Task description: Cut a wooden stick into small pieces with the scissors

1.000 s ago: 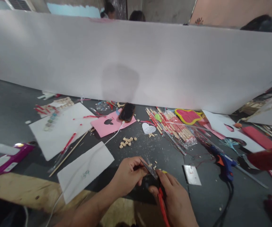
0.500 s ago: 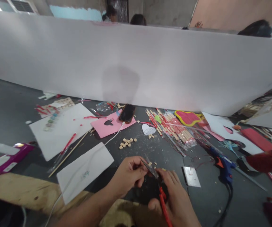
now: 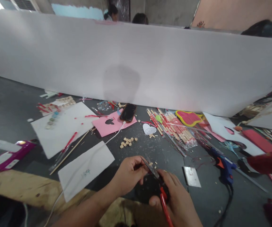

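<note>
My right hand [image 3: 177, 194] is closed around red-handled scissors [image 3: 153, 168], whose metal blades point up and left toward my other hand. My left hand [image 3: 130, 173] is closed in a pinch by the blade tip; what sits between its fingers is too small and hidden to make out. Small pale wooden bits [image 3: 153, 164] lie just past the blades. Farther up the dark table is a cluster of small wooden pieces [image 3: 127, 142]. A patterned white paper heart [image 3: 149, 129] lies beyond, near several red-and-wood sticks [image 3: 173, 126].
A phone [image 3: 128, 112] on a cable rests on pink paper [image 3: 102, 126]. White sheets [image 3: 86, 170] lie left, near a purple device [image 3: 11, 156]. At right are a blue glue gun [image 3: 227, 168] and a small metallic plate [image 3: 192, 176]. A tall white panel [image 3: 136, 63] stands behind; heads show above it.
The view has shifted slightly. The blurred second blade seen earlier no longer stands apart from the other. Both hands stay in nearly the same place.
</note>
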A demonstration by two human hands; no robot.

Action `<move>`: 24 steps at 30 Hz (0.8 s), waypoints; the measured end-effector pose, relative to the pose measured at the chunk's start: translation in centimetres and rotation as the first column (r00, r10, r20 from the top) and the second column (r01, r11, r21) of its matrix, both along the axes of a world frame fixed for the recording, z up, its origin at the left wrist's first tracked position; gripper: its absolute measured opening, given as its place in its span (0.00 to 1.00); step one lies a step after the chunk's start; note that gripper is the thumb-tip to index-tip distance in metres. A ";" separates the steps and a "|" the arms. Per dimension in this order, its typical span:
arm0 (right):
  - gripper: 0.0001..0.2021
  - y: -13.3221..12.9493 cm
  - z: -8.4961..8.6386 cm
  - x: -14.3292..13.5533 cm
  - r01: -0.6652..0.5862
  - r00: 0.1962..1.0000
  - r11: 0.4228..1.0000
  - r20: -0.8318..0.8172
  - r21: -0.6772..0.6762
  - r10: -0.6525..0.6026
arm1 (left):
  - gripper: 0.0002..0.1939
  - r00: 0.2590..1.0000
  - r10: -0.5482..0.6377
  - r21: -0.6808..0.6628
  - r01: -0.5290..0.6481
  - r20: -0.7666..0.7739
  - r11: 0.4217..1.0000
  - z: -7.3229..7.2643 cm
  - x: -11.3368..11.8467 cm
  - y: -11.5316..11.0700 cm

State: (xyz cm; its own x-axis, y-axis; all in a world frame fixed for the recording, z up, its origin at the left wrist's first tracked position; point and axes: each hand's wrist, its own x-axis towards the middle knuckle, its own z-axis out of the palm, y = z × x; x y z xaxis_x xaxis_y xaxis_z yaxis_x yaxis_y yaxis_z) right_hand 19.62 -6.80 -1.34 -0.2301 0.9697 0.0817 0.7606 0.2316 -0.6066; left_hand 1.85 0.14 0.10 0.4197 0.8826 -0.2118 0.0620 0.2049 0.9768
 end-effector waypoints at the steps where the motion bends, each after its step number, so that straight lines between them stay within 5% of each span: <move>1: 0.27 0.0 -0.1 -0.1 0.005 1.000 1.000 0.018 0.006 -0.006 | 0.10 1.000 0.002 0.008 -0.002 -0.005 1.000 0.0 0.0 0.0; 11: 0.19 0.0 -0.6 -0.6 0.080 0.970 0.980 0.212 0.184 -0.119 | 0.07 0.992 -0.018 0.074 0.028 -0.126 0.997 0.2 0.0 -0.2; 24: 0.15 0.2 -0.9 -1.0 0.045 0.998 0.992 0.026 0.121 -0.049 | 0.09 0.989 0.034 0.168 -0.009 -0.147 0.986 0.4 0.3 -0.3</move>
